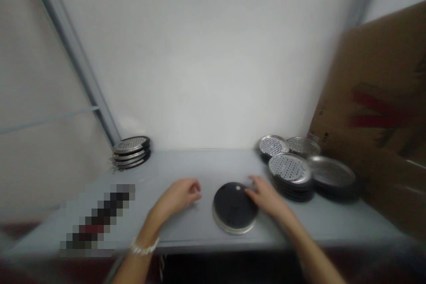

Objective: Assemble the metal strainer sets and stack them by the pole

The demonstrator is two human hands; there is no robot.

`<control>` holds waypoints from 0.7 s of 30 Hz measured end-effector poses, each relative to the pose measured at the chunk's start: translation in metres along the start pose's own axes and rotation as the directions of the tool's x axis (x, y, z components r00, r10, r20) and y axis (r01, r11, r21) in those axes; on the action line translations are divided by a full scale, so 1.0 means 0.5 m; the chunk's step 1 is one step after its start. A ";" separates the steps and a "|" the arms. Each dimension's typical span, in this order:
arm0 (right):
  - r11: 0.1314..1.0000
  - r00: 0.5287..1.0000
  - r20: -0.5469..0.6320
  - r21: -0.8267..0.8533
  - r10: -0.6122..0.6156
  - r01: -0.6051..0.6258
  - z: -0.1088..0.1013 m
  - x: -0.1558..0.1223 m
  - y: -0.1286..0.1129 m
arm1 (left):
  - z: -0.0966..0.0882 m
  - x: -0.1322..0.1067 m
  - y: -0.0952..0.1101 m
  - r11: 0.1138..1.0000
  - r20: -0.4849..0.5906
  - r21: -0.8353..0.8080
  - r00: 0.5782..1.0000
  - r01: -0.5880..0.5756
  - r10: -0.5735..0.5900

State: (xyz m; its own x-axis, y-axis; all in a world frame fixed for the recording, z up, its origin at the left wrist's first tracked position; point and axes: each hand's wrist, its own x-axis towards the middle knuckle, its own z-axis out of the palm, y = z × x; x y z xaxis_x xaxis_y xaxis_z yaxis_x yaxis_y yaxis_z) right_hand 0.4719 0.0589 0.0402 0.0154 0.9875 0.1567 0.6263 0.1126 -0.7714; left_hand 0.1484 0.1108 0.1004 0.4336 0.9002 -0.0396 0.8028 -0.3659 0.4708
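In the head view, a round black disc point(234, 206) with a pale metal rim lies flat near the table's front edge. A small light spot shows near its far edge. At its right edge is my right hand point(265, 195), fingers apart, with the thumb over the rim; whether it presses on the disc I cannot tell. My left hand point(181, 194) hovers to the left of the disc, apart from it. Its fingers are loosely curled, with a gap to the thumb and nothing visible between them.
Stacked round metal graters point(289, 168) with black edges stand at the right, beside a stack of plain metal discs point(333, 172). Another grater stack point(132, 151) sits at the back left. A large cardboard box point(376, 80) borders the right side; a pale wall point(199, 53) closes the back.
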 end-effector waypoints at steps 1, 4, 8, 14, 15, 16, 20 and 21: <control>1.000 1.000 0.006 -0.019 -0.002 0.002 -0.007 -0.005 -0.001 | -0.009 -0.003 -0.016 0.998 0.017 0.060 1.000 0.010 -0.011; 0.998 0.995 0.100 -0.063 -0.025 0.031 -0.023 -0.020 -0.012 | -0.024 -0.005 -0.061 0.982 0.052 0.177 0.996 0.061 -0.071; 0.990 0.956 0.281 -0.087 -0.081 0.110 -0.027 -0.028 -0.027 | -0.023 -0.001 -0.100 0.967 0.054 0.225 0.990 0.117 -0.133; 0.993 0.984 0.137 0.054 -0.112 0.105 -0.007 -0.011 -0.010 | -0.016 0.007 -0.123 0.938 0.042 0.275 0.972 0.211 -0.231; 0.993 0.992 0.084 0.074 -0.094 0.088 -0.002 -0.007 -0.005 | -0.017 0.008 -0.123 0.935 0.044 0.279 0.970 0.220 -0.241; 0.994 0.996 0.038 0.087 -0.075 0.071 0.002 -0.003 0.000 | -0.017 0.009 -0.121 0.933 0.047 0.283 0.968 0.223 -0.245; 0.994 0.997 -0.052 0.094 -0.050 0.055 0.017 0.009 0.011 | -0.017 0.013 -0.108 0.932 0.059 0.294 0.969 0.212 -0.239; 0.994 0.996 -0.068 0.092 -0.052 0.058 0.020 0.011 0.012 | -0.017 0.013 -0.104 0.931 0.059 0.296 0.969 0.212 -0.240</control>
State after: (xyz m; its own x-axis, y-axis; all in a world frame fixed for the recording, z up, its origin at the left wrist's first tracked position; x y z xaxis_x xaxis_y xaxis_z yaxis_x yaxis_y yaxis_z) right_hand 0.4679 0.0660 0.0301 0.0355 0.9706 0.2380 0.5520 0.1795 -0.8143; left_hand 0.1061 0.1379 0.0831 0.2517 0.9462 -0.2033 0.9609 -0.2193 0.1691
